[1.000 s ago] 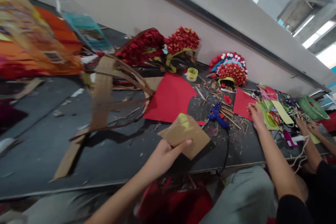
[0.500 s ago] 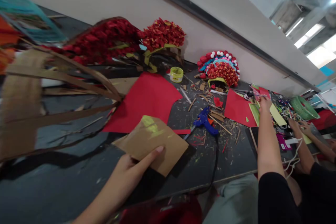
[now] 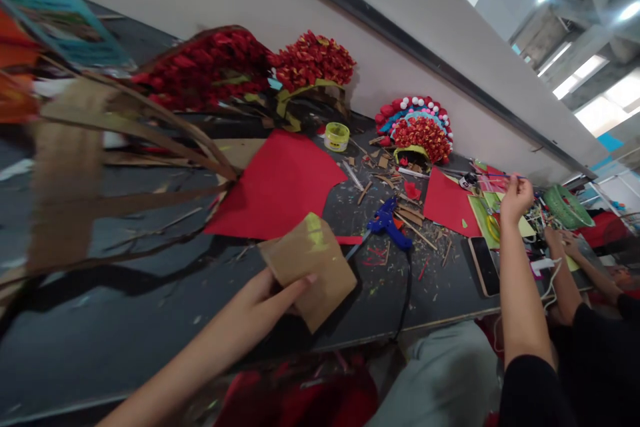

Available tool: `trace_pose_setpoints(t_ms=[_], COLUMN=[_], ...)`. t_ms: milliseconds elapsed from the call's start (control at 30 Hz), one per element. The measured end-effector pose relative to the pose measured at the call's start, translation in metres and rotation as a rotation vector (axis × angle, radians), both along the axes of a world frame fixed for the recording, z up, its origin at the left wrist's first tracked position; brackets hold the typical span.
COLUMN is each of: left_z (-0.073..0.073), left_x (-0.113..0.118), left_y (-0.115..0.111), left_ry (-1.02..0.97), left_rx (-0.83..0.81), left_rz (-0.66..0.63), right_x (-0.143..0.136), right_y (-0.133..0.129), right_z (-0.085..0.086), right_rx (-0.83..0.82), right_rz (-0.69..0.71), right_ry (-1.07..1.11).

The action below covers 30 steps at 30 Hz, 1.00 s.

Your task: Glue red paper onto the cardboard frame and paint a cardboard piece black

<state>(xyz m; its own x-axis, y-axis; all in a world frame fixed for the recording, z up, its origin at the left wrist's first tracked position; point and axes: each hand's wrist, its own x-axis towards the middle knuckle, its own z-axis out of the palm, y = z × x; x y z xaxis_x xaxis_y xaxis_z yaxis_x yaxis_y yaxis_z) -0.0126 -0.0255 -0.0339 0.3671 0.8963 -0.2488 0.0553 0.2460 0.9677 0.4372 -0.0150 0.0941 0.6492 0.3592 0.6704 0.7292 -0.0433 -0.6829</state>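
Note:
My left hand (image 3: 283, 297) grips a folded piece of brown cardboard (image 3: 333, 273) marked with yellow paint, its thumb on top and its other fingers hidden underneath. Far to the right, my right hand (image 3: 517, 200) is raised with its fingers pinched on a thin blue-purple stick (image 3: 497, 176). Near the stick's far end is a small black-and-white bottle (image 3: 468, 181). Beyond the cardboard lies a red sheet (image 3: 280, 187). A blue glue gun (image 3: 390, 223) rests to its right, and an open yellow jar (image 3: 337, 137) stands farther back.
Red flower-like pieces (image 3: 315, 61) and a beaded, fan-shaped piece (image 3: 417, 130) stand by the wall. Bent cardboard strips (image 3: 65, 180) rise at left. Scraps, another red sheet (image 3: 450, 203), a phone (image 3: 484, 267) and a green basket (image 3: 567, 207) lie rightward, near another person's hands (image 3: 555, 240).
My right hand has lifted and moved right with the stick, uncovering more of the phone. The cardboard in my left hand has turned and shifted slightly right. The view has shifted a little.

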Motion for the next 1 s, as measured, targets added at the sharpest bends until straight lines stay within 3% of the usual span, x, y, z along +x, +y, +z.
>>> trace_pose_setpoints(t_ms=[33, 233, 467, 600, 767, 1000], left_z=[0.003, 0.03, 0.023, 0.021, 0.02, 0.02], left_x=[0.001, 0.008, 0.014, 0.013, 0.01, 0.014], left_y=[-0.001, -0.007, -0.004, -0.006, -0.01, -0.012], left_ry=[-0.028, -0.058, -0.024, -0.021, -0.03, -0.012], left_rx=[-0.013, -0.059, -0.062, -0.048, -0.031, -0.078], left_rz=[0.059, 0.098, -0.095, -0.113, -0.093, -0.108], right_x=[-0.01, -0.092, -0.183, -0.2, -0.199, -0.209], right_y=[-0.004, -0.033, -0.055, -0.063, -0.07, -0.083], right_z=[-0.001, -0.015, -0.034, -0.045, -0.053, -0.059], right_rx=[0.036, 0.211, 0.223, 0.151, 0.084, 0.056], right_rz=[0.049, 0.292, 0.573, 0.652, 0.658, 0.731], right_ry=[0.029, 0.15, 0.395, 0.487, 0.468, 0.149])
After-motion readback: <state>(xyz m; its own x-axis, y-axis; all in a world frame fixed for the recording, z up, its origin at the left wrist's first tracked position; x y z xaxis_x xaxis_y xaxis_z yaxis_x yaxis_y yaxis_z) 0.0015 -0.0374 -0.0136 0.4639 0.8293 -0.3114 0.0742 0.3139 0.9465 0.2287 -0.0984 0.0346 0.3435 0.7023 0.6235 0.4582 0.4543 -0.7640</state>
